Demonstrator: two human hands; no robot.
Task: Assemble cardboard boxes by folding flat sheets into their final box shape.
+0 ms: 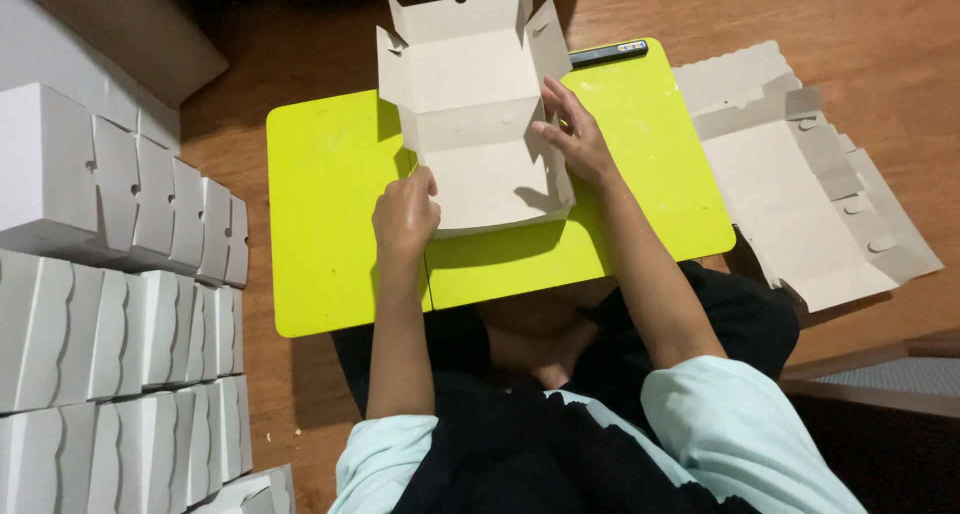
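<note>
While left hand [404,214] pinches the cardboard blank [470,104] at mid-surface [320,174], open right hand [570,134] should press its side flap square.

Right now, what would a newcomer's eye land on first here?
The bright lime-green lap table at centre, where the left hand and right hand fold a half-formed grey cardboard box. Next, rows of finished white boxes along the left, and a stack of flat box blanks on the wooden floor at right.
</note>
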